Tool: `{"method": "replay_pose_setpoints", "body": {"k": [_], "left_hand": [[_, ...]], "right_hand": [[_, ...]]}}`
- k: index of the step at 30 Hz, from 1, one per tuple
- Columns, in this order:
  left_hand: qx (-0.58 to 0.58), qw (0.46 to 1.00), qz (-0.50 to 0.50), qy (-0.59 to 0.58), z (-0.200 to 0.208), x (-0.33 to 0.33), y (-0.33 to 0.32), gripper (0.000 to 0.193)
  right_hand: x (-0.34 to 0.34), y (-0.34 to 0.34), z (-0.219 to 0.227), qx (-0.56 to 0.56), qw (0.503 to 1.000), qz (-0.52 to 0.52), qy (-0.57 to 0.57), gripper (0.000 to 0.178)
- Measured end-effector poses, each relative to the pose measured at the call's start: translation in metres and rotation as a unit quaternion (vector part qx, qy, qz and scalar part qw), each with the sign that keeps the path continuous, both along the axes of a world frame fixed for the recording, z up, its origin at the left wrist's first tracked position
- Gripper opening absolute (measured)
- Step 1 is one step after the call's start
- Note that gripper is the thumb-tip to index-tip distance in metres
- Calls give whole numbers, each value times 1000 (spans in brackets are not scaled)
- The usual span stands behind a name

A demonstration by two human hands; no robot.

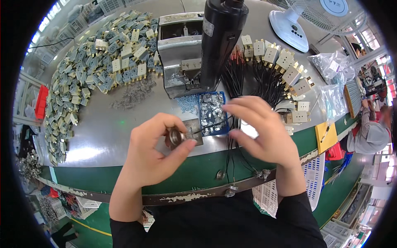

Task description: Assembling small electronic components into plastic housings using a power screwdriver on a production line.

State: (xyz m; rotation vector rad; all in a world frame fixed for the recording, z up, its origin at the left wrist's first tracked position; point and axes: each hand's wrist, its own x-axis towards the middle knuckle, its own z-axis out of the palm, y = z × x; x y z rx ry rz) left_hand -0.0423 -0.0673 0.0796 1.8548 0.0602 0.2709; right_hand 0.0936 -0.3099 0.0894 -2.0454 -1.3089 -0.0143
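My left hand (pixel 147 151) pinches a round, shiny metal part (pixel 177 138) between thumb and fingers. From it a thin black wire (pixel 211 125) runs right, across a blue tray (pixel 214 133) of small metal clips. My right hand (pixel 266 130) is held over the hanging black wires with thumb and fingers apart, nothing visibly gripped. Under the round part lies a small flat metal plate (pixel 197 139). Several wires drop over the table's front edge, with metal pieces (pixel 231 190) at their ends. My fingers partly hide the held part.
Behind the tray stands a metal press with a black cylinder (pixel 223 45). Grey and cream plastic housings (pixel 103 62) are heaped at left, beside loose springs (pixel 134 93). Cream blocks with black wires (pixel 285 60) fan out at right, near a white fan (pixel 289 31). Another person (pixel 370 134) sits far right.
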Motion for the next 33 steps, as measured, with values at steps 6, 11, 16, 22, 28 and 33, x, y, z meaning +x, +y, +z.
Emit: {"method": "replay_pose_setpoints", "body": {"k": [6,11,16,22,28,33], "left_hand": [[46,998,-43,-21,5,-4,-5,22],[-267,952,-38,142,-23,-3,10,23],[-310,942,-71,105,-47,-5,15,20],[-393,910,-96,93,-63,-1,10,21],[-362,913,-99,160,-56,7,-10,35],[-396,905,-139,71,-56,5,-19,38]], "right_hand": [[-5,34,-20,-42,974,171,143,24],[-5,37,-35,58,977,136,153,9],[-2,34,-32,25,979,110,169,13],[-2,35,-41,100,987,96,75,22],[3,29,-48,142,985,74,63,20],[5,29,-46,179,960,61,208,12]]}}
